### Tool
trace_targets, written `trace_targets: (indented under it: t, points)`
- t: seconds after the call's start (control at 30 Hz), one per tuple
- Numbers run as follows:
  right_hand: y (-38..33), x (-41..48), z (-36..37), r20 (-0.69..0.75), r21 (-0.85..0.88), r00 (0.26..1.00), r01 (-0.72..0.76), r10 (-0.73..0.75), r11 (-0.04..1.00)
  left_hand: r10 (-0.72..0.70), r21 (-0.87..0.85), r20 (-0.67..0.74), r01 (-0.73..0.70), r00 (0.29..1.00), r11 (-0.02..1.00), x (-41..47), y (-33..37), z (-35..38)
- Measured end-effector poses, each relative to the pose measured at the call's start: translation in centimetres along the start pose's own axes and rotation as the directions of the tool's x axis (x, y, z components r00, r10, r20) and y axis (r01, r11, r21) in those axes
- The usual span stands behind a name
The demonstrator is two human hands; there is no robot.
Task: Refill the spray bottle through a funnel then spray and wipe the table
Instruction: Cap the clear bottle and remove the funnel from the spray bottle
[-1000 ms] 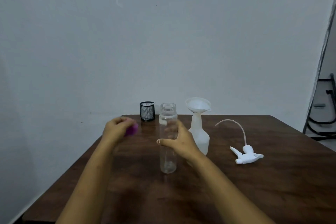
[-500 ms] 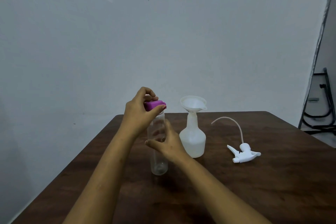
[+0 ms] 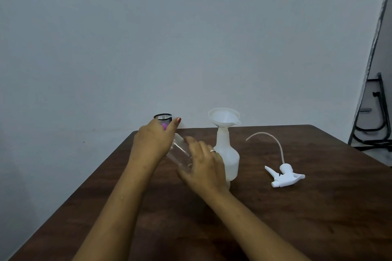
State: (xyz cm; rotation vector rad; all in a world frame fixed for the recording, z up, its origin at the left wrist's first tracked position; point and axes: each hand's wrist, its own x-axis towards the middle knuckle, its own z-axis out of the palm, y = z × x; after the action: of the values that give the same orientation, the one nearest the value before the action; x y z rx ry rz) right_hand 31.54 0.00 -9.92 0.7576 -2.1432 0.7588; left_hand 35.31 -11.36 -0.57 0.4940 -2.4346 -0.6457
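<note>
A clear, empty plastic bottle is tilted, its top leaning left and away. My right hand grips its lower body. My left hand is closed over its top, on the purple cap, of which only a sliver shows. Right beside my right hand stands the white spray bottle, upright, with a white funnel seated in its neck. The white trigger sprayer head with its curved tube lies on the table to the right.
A black mesh cup stands at the far left corner of the dark wooden table, just behind my left hand. A grey wall is close behind the table. A black metal frame stands on the floor at far right.
The clear bottle was upright and uncapped; my left hand brought the purple cap onto its top, and now the bottle is tipped over to the left in both hands.
</note>
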Motion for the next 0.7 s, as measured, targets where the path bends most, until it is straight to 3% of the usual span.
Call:
trace_targets:
  t: [0.1,0.17,0.27,0.33,0.4,0.53,0.63,0.7]
  points:
    - [0.0,0.1,-0.1,0.025,-0.105,0.999,0.033,-0.03,0.994,-0.114,0.116,0.029,0.109,0.993,0.987,0.2,-0.5,-0.1]
    - [0.0,0.2,-0.2,0.059,-0.082,0.998,0.018,-0.014,0.996,-0.121,0.152,0.057,0.111,0.991,0.982,0.3,-0.4,-0.3]
    - [0.1,0.3,-0.6,0.172,0.071,0.984,-0.056,0.043,0.996,-0.015,0.113,0.263,-0.015,0.965,0.994,0.9,-0.3,-1.5]
    - [-0.1,0.3,-0.8,0.22,0.14,0.974,-0.087,0.055,0.986,0.087,0.024,0.429,-0.108,0.899,0.994,1.3,-0.6,-2.7]
    - [-0.5,0.4,-1.1,0.234,0.21,0.969,-0.128,0.077,0.969,0.231,-0.119,0.501,-0.198,0.834,0.973,1.6,-0.8,-3.9]
    - [-1.3,0.9,-1.7,0.246,0.282,0.963,-0.183,0.113,0.942,0.422,-0.276,0.477,-0.325,0.771,0.905,1.4,-0.1,-5.6]
    - [-1.6,1.0,-2.0,0.237,0.29,0.966,-0.172,0.103,0.941,0.464,-0.424,0.395,-0.291,0.793,0.858,1.0,0.9,-5.9]
    - [-1.7,1.1,-2.2,0.23,0.315,0.965,-0.198,0.127,0.928,0.491,-0.619,0.257,-0.248,0.833,0.745,0.6,1.4,-5.4]
